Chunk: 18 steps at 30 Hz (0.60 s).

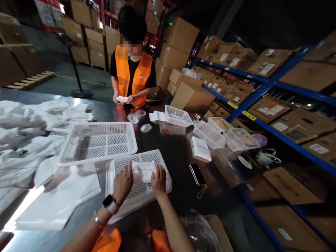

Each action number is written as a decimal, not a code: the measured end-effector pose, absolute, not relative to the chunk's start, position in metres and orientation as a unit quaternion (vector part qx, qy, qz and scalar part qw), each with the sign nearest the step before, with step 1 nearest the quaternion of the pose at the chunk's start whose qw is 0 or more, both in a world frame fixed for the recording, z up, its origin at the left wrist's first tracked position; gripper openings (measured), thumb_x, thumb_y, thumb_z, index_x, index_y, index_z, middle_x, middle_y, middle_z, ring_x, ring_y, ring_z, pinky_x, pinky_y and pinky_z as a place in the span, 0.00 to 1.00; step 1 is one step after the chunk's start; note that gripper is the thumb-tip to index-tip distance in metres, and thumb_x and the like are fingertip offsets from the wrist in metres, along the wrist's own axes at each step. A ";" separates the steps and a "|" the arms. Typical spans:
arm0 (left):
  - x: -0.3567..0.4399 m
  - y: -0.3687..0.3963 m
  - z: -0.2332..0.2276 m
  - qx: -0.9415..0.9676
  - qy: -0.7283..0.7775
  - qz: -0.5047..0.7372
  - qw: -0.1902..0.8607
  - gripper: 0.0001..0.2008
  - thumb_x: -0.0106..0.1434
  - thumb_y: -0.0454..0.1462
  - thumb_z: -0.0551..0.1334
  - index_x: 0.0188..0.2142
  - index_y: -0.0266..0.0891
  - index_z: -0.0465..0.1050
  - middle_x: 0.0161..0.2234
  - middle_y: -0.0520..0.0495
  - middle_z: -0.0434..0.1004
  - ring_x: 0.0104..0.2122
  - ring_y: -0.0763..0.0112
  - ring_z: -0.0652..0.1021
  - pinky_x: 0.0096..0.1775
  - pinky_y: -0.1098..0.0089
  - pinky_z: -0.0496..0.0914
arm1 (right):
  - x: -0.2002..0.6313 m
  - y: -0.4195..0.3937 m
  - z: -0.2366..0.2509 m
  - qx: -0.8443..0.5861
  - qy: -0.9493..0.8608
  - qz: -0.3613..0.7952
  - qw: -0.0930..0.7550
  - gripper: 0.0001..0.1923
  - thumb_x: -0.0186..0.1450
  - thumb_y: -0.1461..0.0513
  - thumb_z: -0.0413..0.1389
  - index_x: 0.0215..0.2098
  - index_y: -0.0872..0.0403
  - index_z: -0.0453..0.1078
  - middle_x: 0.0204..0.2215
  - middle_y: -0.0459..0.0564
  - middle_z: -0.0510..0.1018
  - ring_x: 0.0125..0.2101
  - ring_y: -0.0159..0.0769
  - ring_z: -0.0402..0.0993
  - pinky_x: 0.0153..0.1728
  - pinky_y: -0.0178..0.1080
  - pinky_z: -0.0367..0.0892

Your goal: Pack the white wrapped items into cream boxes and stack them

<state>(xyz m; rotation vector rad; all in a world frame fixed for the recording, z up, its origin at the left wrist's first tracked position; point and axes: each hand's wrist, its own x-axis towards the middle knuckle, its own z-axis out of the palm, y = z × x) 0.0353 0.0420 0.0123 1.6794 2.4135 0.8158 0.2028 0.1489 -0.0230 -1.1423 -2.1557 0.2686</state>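
Note:
A flat white packet [143, 171] spans the gap between my two hands, over the near white perforated basket [165, 164]. My left hand [123, 183], with a watch on its wrist, grips the packet's left end. Its right end is pinched by my right hand [158, 178]. Whether the packet rests on the basket or hangs just above it, I cannot tell. Just beyond stands a larger white basket [98, 158] with a perforated floor. White plastic bags [63, 199] lie flat to the left of my left hand.
White packages [23, 147] are heaped at the left. A phone [197, 174], a white stack [200, 148], a red pen [168, 131] and small baskets [210, 134] lie to the right. Across the table, a person in an orange vest [141, 78] holds a white item. Shelves of boxes [267, 103] line the right.

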 end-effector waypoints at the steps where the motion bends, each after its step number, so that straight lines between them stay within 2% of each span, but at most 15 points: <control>1: 0.042 0.046 0.010 0.570 0.770 0.283 0.035 0.25 0.68 0.29 0.45 0.63 0.29 0.64 0.58 0.27 0.73 0.55 0.49 0.76 0.53 0.47 0.70 | 0.200 0.150 -0.024 -0.408 -0.846 0.109 0.326 0.21 0.70 0.64 0.45 0.59 0.57 0.68 0.58 0.60 0.73 0.61 0.45 0.66 0.62 0.51 0.62; 3: 0.055 0.056 0.000 0.602 0.734 0.314 0.027 0.27 0.67 0.28 0.47 0.64 0.36 0.65 0.65 0.35 0.65 0.66 0.53 0.63 0.64 0.47 0.57 | 0.192 0.153 -0.030 -0.360 -0.874 0.124 0.303 0.23 0.68 0.67 0.46 0.59 0.55 0.69 0.60 0.56 0.72 0.63 0.44 0.63 0.64 0.51 0.58; 4: 0.062 0.061 -0.008 0.605 0.725 0.329 0.028 0.27 0.67 0.29 0.47 0.64 0.36 0.65 0.66 0.35 0.65 0.68 0.53 0.60 0.65 0.46 0.55 | 0.189 0.154 -0.034 -0.346 -0.881 0.132 0.294 0.25 0.66 0.68 0.47 0.60 0.56 0.68 0.60 0.57 0.72 0.64 0.45 0.63 0.64 0.51 0.59; 6: 0.070 0.068 -0.025 0.585 0.726 0.360 0.036 0.26 0.69 0.32 0.47 0.65 0.32 0.61 0.65 0.30 0.64 0.68 0.50 0.60 0.63 0.42 0.57 | 0.184 0.155 -0.044 -0.342 -0.883 0.146 0.286 0.28 0.64 0.69 0.47 0.63 0.60 0.64 0.62 0.61 0.70 0.65 0.48 0.61 0.63 0.53 0.61; 8: 0.075 0.071 -0.040 0.557 0.730 0.394 0.048 0.27 0.70 0.37 0.48 0.67 0.29 0.56 0.66 0.26 0.61 0.69 0.46 0.56 0.62 0.38 0.58 | 0.182 0.156 -0.053 -0.357 -0.874 0.157 0.289 0.33 0.63 0.68 0.48 0.67 0.61 0.56 0.64 0.65 0.66 0.66 0.49 0.58 0.61 0.53 0.64; 11: 0.075 0.073 -0.051 0.500 0.740 0.442 0.089 0.31 0.70 0.40 0.48 0.67 0.22 0.51 0.68 0.19 0.54 0.69 0.41 0.49 0.62 0.35 0.55 | 0.183 0.155 -0.063 -0.390 -0.852 0.171 0.303 0.40 0.65 0.67 0.46 0.72 0.59 0.38 0.68 0.65 0.57 0.69 0.47 0.51 0.61 0.54 0.64; 13: 0.072 0.075 -0.050 0.457 0.743 0.470 0.135 0.32 0.69 0.40 0.48 0.67 0.21 0.50 0.68 0.18 0.52 0.69 0.41 0.50 0.64 0.35 0.53 | 0.183 0.153 -0.065 -0.422 -0.830 0.186 0.314 0.41 0.66 0.65 0.45 0.73 0.57 0.29 0.70 0.64 0.52 0.70 0.46 0.47 0.63 0.55 0.61; 14: 0.071 0.075 -0.047 0.436 0.742 0.483 0.161 0.32 0.68 0.40 0.49 0.67 0.22 0.50 0.68 0.19 0.51 0.69 0.42 0.51 0.64 0.37 0.52 | 0.183 0.150 -0.065 -0.444 -0.811 0.202 0.323 0.41 0.67 0.63 0.44 0.72 0.58 0.29 0.70 0.64 0.51 0.70 0.46 0.46 0.63 0.56 0.59; 16: 0.069 0.076 -0.037 0.395 0.734 0.509 0.216 0.33 0.66 0.42 0.53 0.66 0.28 0.53 0.69 0.24 0.53 0.69 0.47 0.54 0.66 0.44 0.52 | 0.183 0.145 -0.064 -0.492 -0.753 0.259 0.352 0.41 0.67 0.59 0.45 0.72 0.58 0.32 0.70 0.63 0.51 0.70 0.49 0.46 0.64 0.56 0.58; 18: 0.071 0.074 -0.024 0.345 0.720 0.536 0.277 0.31 0.64 0.43 0.56 0.65 0.36 0.58 0.68 0.31 0.60 0.68 0.52 0.59 0.65 0.51 0.59 | 0.183 0.140 -0.061 -0.518 -0.696 0.321 0.379 0.40 0.67 0.56 0.45 0.72 0.56 0.34 0.68 0.62 0.57 0.68 0.51 0.53 0.61 0.56 0.62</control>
